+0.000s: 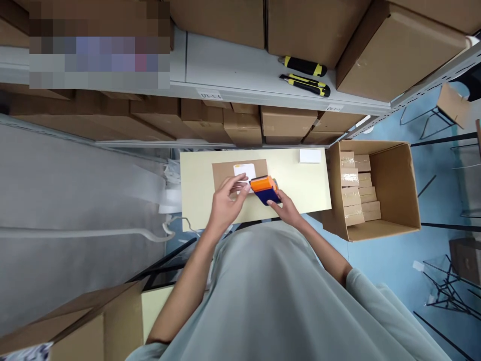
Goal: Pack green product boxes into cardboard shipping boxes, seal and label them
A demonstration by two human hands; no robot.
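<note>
My right hand (287, 208) is closed around a small orange and dark-blue hand-held tool (265, 190); its exact kind does not show clearly. My left hand (227, 200) is at the tool's left end, fingers stretched and apart, the thumb tip close to the tool. I cannot tell whether the thumb touches it. Behind the left fingers is a white card or label (244, 169) with a small yellow mark. That card lies on a flat brown cardboard piece (221, 173), partly hidden by my left hand, on the pale yellow table (304, 193).
A small white box (310, 156) sits at the table's back right. Beside the table, an open carton (398, 185) holds several small brown boxes. Above, the grey shelf (233, 60) carries cartons and two utility knives (305, 66). A white hook (150, 233) protrudes at left.
</note>
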